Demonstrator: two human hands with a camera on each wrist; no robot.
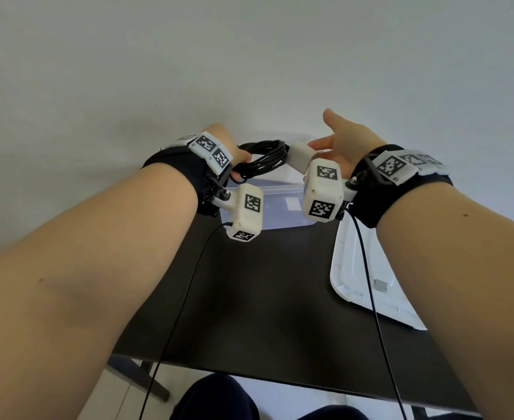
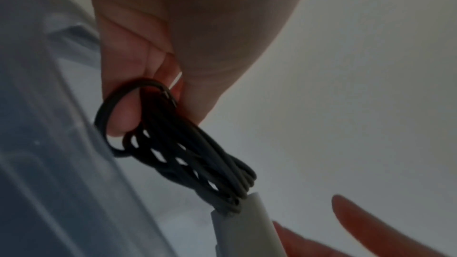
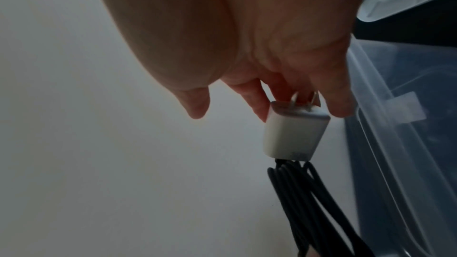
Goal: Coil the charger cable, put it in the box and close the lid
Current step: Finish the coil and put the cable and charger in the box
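My left hand point(image 1: 239, 153) grips one end of the coiled black charger cable point(image 1: 261, 156), its fingers curled through the loops point(image 2: 188, 153). At the coil's other end hangs the white charger adapter point(image 1: 299, 156), prongs toward my right hand point(image 1: 319, 145). That hand's straight fingertips touch the prong end of the adapter point(image 3: 294, 138), while the thumb sticks out apart from it. Both hands hold the bundle in the air just above the far rim of the lidless clear plastic box point(image 1: 280, 207). The box's white lid point(image 1: 358, 268) lies flat on the table to the right.
The box stands at the far edge of a black table point(image 1: 264, 298), close to a plain grey wall. Thin black wires run from both wrist cameras down toward me across the table. My knees show below the table's near edge.
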